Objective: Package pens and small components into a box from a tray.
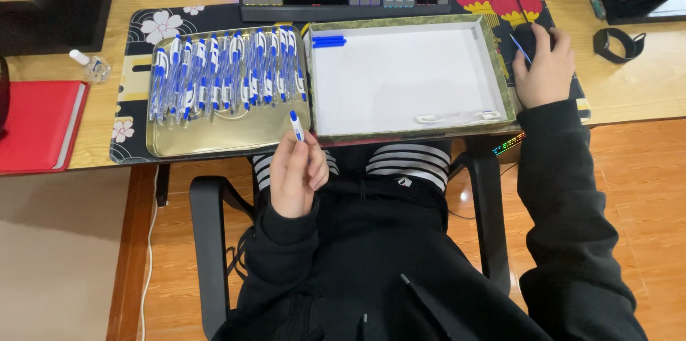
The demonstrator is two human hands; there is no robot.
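Left hand [296, 173], low centre of frame, pinching one blue-and-white pen [296, 126] upright just below the seam between gold tray [214, 139] and white-lined box [400, 80]. Right hand [544, 66], right of the box, closed over a dark mouse [529, 35] with a thin blue refill [519, 48] under the fingers. Best to keep the pinch firm and the pen clear of the row of pens [225, 73]. Box floor mostly open, two blue caps [329, 41] in its upper left corner; desk [629, 94] edge close below.

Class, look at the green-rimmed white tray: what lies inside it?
Inside the white tray, two blue pen parts lie at the top-left corner and clear, pale pieces along the bottom edge. Nothing covers its floor.
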